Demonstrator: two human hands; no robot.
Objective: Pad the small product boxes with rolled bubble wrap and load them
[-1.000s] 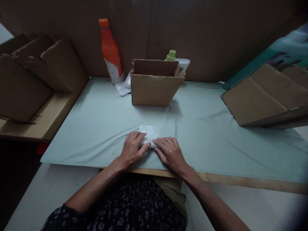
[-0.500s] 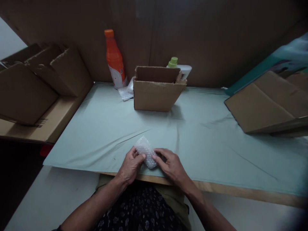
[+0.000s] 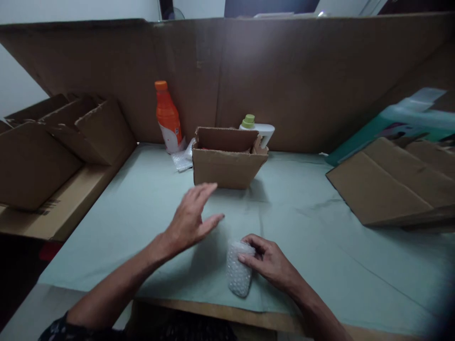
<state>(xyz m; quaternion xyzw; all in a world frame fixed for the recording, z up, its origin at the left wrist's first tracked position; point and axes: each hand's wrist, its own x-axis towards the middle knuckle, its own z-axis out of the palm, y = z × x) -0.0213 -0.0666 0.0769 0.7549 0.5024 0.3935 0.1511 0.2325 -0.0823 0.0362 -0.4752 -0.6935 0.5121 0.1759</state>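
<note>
A small bundle wrapped in bubble wrap (image 3: pixel 238 272) rests near the front edge of the table, on the pale green cloth (image 3: pixel 305 222). My right hand (image 3: pixel 272 263) is closed on its upper right side, thumb and fingers gripping it. My left hand (image 3: pixel 190 218) is raised above the cloth with fingers stretched out, holding nothing, between the bundle and the open cardboard box (image 3: pixel 227 158). The box stands at the middle back of the table, and I cannot see what it contains.
An orange bottle (image 3: pixel 168 118) and loose bubble wrap (image 3: pixel 183 158) stand left of the box. A white bottle with a green cap (image 3: pixel 256 129) is behind it. Cardboard stacks lie at the left (image 3: pixel 53 147) and right (image 3: pixel 394 184). A cardboard wall (image 3: pixel 284 80) closes the back.
My left hand has let go of the bundle and lifted forward toward the box. My right hand alone keeps the bundle, now turned upright on the cloth. The camera has tilted up.
</note>
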